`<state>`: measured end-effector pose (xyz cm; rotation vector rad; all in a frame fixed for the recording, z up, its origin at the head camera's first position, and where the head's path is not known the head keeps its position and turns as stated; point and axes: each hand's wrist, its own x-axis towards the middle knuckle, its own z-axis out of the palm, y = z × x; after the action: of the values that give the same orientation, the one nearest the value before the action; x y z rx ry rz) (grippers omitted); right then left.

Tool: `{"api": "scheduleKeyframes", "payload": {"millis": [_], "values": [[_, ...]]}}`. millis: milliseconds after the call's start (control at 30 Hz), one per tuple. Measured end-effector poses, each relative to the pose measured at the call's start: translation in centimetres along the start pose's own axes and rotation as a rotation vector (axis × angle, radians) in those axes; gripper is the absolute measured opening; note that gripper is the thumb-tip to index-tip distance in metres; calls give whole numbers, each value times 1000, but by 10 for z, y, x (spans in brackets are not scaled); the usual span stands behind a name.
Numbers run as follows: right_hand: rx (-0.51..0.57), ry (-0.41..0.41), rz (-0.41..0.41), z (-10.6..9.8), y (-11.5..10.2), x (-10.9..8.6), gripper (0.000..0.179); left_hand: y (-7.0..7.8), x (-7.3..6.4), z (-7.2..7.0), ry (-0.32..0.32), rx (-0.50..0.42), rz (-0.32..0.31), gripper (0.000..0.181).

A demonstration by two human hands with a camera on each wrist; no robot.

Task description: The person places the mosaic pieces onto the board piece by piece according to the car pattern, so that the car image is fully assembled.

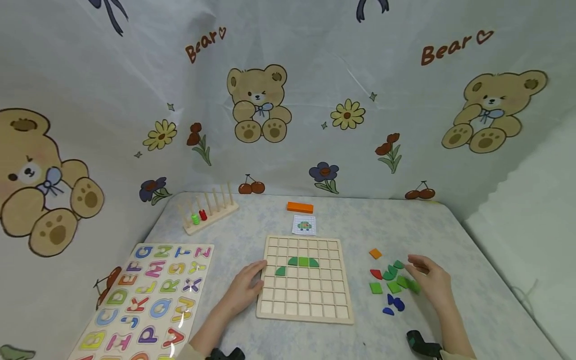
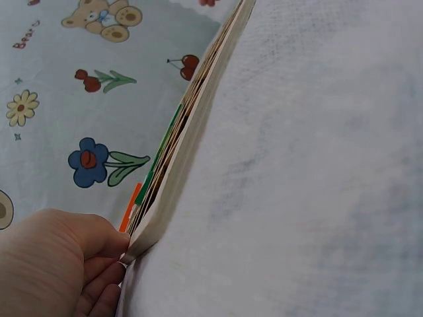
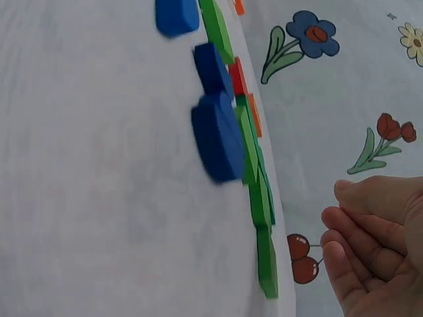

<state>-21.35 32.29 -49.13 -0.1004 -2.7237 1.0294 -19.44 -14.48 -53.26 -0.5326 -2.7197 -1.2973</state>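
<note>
A wooden grid board lies mid-table. Set in its cells are a green square, green quarter-rounds on both sides of it, and another quarter-round lower left. My left hand holds the board's left edge with thumb and fingers; the left wrist view shows the hand at the rim. Beside the loose pieces, my right hand hovers near a dark green quarter-round and light green squares. Its fingers are loosely bent, with nothing visible between them.
Blue pieces, a red piece and an orange square lie right of the board. Behind it are a pattern card and an orange block. An alphabet board and a peg rack stand left.
</note>
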Motion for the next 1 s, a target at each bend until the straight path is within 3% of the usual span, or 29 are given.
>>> {"api": "scheduleKeyframes", "payload": {"millis": [267,533,700,1000], "values": [[-52,-77,66,-16,18,-12,41,-2,-1,-1,20,1,-3,49],[-115,-118,133,-13,31,-18,44,-2,-1,1,4,-12,-12,50],[-122,-91,135,-6,35,-21,39,0,-2,0,11,-16,-1,49],[-134,-132,110,-8,32,-26,46,0,-1,0,16,-19,-8,50]]}}
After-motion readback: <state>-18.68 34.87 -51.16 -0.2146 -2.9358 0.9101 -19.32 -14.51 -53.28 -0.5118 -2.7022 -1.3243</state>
